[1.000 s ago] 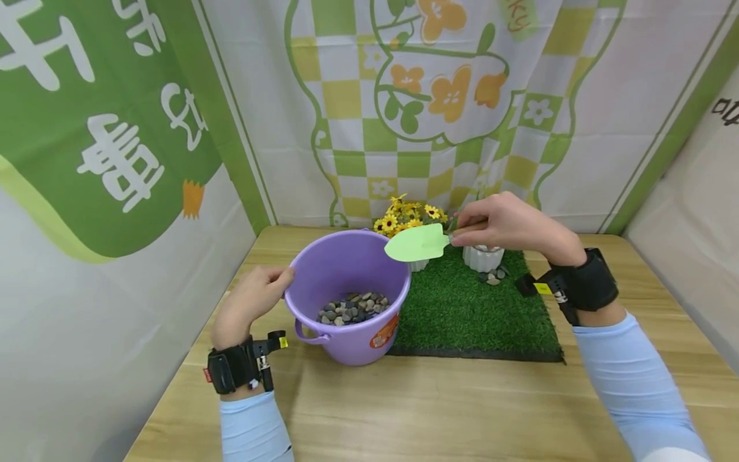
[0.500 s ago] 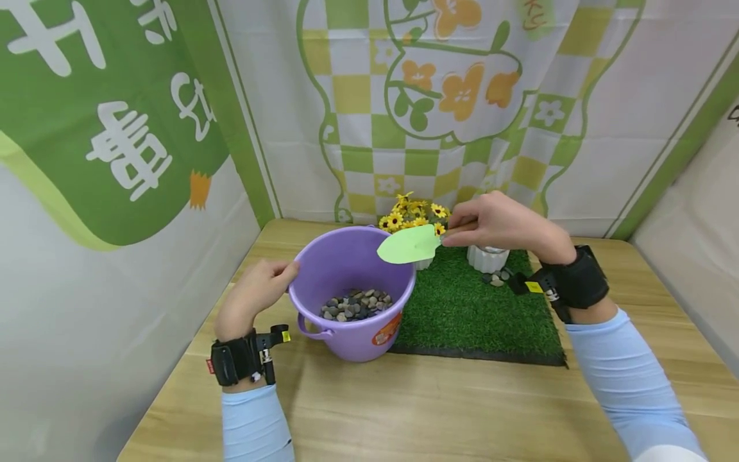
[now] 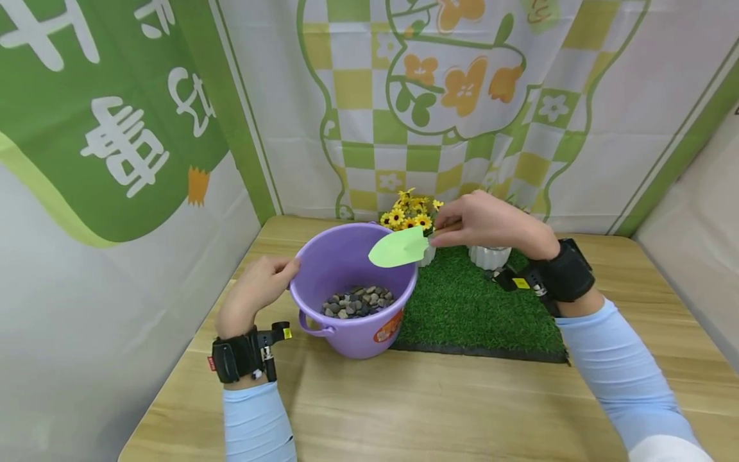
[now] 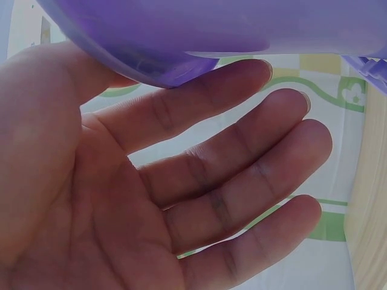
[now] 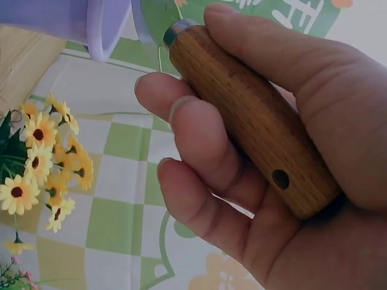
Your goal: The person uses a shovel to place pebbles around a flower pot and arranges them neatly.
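My left hand (image 3: 254, 292) pinches the rim of a purple bucket (image 3: 352, 337) between thumb and index finger, at the bucket's left side. The other fingers are spread below the rim in the left wrist view. Grey and tan pebbles (image 3: 359, 301) cover the bucket's floor. In my right hand (image 3: 491, 221) is a garden trowel (image 3: 398, 248) with a light green blade, held over the right part of the bucket's mouth. Thumb and fingers wrap its wooden handle (image 5: 248, 115) in the right wrist view. No pebbles show on the blade.
A green turf mat (image 3: 479, 308) lies right of the bucket. On its far side stand yellow flowers (image 3: 407, 212) in a white pot and another white pot (image 3: 491, 258), partly behind my right hand. A printed cloth (image 3: 427, 96) hangs behind the wooden table (image 3: 439, 410).
My right hand has carried the trowel leftward, farther over the bucket. The left hand keeps its hold on the rim. The view has shifted slightly.
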Available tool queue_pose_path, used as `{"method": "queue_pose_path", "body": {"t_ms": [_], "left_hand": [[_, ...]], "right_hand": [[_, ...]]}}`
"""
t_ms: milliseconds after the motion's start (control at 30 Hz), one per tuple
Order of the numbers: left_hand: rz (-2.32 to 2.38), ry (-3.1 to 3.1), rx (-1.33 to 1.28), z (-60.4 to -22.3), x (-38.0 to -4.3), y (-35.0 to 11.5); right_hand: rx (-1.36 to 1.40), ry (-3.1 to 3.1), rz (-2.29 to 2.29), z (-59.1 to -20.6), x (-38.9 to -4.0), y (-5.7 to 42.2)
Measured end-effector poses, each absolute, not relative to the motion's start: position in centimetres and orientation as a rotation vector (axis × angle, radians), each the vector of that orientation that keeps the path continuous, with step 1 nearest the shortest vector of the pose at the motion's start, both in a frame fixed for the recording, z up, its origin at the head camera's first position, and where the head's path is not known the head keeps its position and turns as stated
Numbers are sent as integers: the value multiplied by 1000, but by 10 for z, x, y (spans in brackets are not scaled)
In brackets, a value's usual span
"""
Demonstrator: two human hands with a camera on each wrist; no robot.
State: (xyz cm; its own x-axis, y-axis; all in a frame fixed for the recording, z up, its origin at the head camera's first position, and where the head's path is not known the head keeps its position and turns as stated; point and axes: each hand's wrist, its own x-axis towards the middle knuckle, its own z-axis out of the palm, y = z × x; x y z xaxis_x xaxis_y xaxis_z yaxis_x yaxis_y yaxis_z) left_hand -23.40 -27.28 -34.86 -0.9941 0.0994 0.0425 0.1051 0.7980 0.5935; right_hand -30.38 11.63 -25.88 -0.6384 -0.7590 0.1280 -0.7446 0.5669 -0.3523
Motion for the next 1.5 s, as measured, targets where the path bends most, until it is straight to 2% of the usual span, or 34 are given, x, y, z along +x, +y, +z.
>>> {"method": "queue_pose_path", "body": {"t_ms": [833,1500], "left_hand": [[-961,-2986,-163,-348,-234,-274],[-975,-2996,-169,-349,-236,-275]], "right_hand": [[-1456,2646,-482,-266,-303,75],[-1465,2666,-294,-275,-303,52]]}}
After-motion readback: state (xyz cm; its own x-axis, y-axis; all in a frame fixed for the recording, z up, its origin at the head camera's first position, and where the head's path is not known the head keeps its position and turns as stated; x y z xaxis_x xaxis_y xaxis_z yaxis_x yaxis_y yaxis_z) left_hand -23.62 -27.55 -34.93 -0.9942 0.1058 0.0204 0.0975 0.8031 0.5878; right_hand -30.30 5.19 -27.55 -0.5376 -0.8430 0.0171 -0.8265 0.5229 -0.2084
